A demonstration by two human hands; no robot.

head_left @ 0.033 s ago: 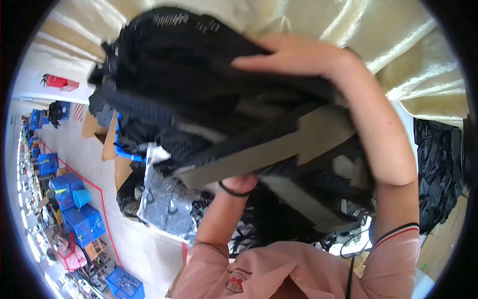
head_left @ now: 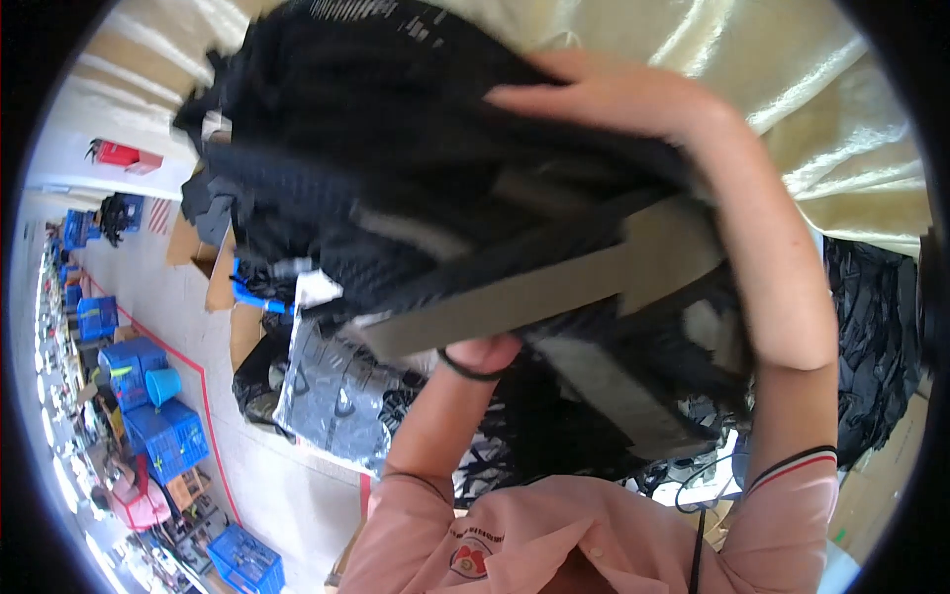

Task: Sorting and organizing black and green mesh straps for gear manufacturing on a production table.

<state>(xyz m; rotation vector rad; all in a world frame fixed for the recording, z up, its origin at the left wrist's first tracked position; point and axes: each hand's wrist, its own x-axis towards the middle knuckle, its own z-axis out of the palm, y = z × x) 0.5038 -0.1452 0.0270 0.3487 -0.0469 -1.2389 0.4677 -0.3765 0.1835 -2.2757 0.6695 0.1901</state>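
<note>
Right hand (head_left: 618, 96) clasps a blurred, bulky black-and-grey fabric bag (head_left: 396, 119), upper centre; left hand's (head_left: 489, 351) grip, underneath, is hidden.

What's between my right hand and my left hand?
In the head view, a black fabric item and its grey-brown strip lie between your right hand and left hand, which is mostly hidden.

shiny pale-gold sheeting (head_left: 841, 109) hangs in folds before me; off to the left i see a pale floor (head_left: 302, 490) marked with a red line (head_left: 204, 381), blue crates (head_left: 180, 441) beyond it, and a white wall (head_left: 74, 163).
</note>
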